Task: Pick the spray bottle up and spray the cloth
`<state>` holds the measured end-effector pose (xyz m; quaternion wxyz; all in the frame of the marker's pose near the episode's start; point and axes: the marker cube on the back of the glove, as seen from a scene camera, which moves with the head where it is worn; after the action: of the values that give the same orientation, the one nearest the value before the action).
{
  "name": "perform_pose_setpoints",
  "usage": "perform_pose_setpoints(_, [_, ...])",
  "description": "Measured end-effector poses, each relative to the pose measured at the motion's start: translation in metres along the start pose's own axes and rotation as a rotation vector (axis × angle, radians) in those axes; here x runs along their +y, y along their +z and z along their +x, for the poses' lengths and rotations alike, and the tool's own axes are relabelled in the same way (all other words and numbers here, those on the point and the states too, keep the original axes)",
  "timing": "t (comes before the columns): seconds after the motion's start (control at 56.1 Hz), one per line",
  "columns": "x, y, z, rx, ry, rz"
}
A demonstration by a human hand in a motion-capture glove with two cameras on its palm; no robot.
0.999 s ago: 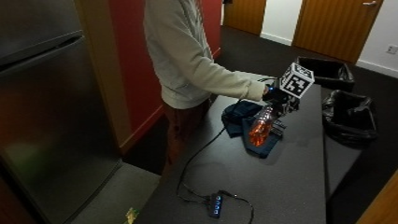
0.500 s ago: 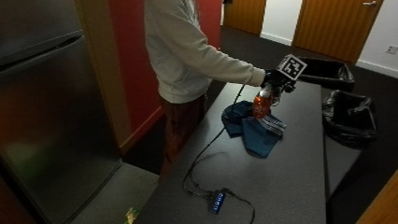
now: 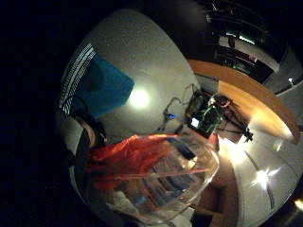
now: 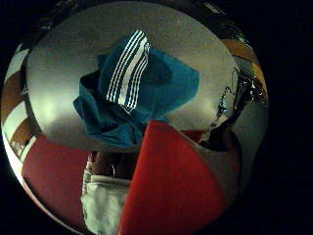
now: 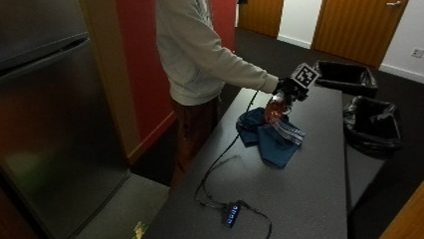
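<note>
My gloved right hand (image 5: 289, 90) grips a clear spray bottle with an orange-red top (image 5: 274, 108), lifted above the grey table (image 5: 311, 169). Just below the bottle lies a crumpled blue cloth with white stripes (image 5: 273, 134). In the thumb side palm view the cloth (image 4: 134, 93) spreads on the table under the red part of the bottle (image 4: 171, 186). The little finger side palm view is filled by the bottle's clear body and red part (image 3: 151, 175), with a corner of the cloth (image 3: 102, 87) beyond.
A black cable (image 5: 222, 164) runs along the table to a small hub with blue lights (image 5: 230, 215) near the front. Two black bins (image 5: 371, 122) stand beyond the table's far side. A steel fridge (image 5: 53, 124) stands at the left.
The hand has raised the bottle from just over the cloth and drawn it back toward the far end of the table. The cloth lies as it did.
</note>
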<state>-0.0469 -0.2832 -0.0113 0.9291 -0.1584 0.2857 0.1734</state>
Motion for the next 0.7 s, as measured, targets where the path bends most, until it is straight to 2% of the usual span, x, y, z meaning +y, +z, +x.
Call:
perform_pose_setpoints(0.054, [0.002, 0.004, 0.003, 0.05, -0.019, -0.002])
perform_pose_setpoints(0.143, [0.002, 0.002, -0.005, -0.039, -0.021, -0.006])
perform_pose_setpoints(0.214, [0.003, 0.004, 0.001, 0.034, 0.009, -0.009])
perform_pose_setpoints(0.303, [0.01, -0.003, 0.009, -0.02, -0.112, 0.017])
perform_pose_setpoints(0.41, [0.017, -0.022, 0.019, -0.114, -0.141, 0.07])
perform_pose_setpoints(0.696, [0.048, -0.106, -0.002, -0.914, -0.258, 0.296])
